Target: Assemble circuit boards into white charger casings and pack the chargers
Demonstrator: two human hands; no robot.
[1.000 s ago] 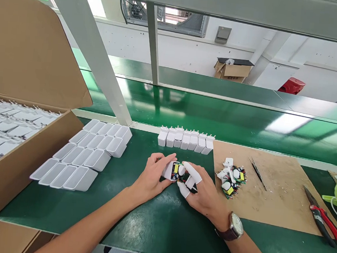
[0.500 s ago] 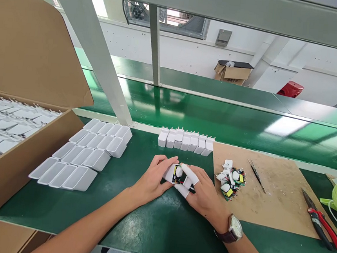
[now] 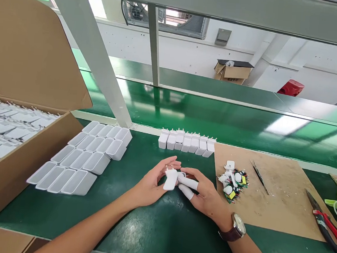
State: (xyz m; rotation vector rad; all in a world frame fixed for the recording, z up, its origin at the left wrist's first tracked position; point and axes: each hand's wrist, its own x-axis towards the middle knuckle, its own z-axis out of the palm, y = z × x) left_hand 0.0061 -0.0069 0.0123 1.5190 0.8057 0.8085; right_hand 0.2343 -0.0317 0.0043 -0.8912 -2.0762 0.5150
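Note:
My left hand (image 3: 152, 182) and my right hand (image 3: 206, 195) meet over the green bench and together grip one white charger housing (image 3: 170, 178), which stands nearly upright between the fingers. White finger cots cover two fingers of my right hand, and a watch sits on that wrist. The circuit board no longer shows; the housing hides whatever is inside. A small pile of circuit boards with white plug caps (image 3: 232, 181) lies just right of my right hand on a cardboard sheet (image 3: 280, 199).
A row of finished white chargers (image 3: 186, 141) stands behind my hands. Empty white housings (image 3: 86, 158) lie in rows at left, beside an open cardboard box (image 3: 12, 156) of white parts. Tweezers (image 3: 259, 175) and red-handled cutters (image 3: 326, 227) rest on the cardboard. A conveyor belt (image 3: 216, 119) runs behind.
The coloured circuit board seen between my fingers earlier has gone into the white housing. The housing has been turned upright, and both hands have shifted slightly toward me.

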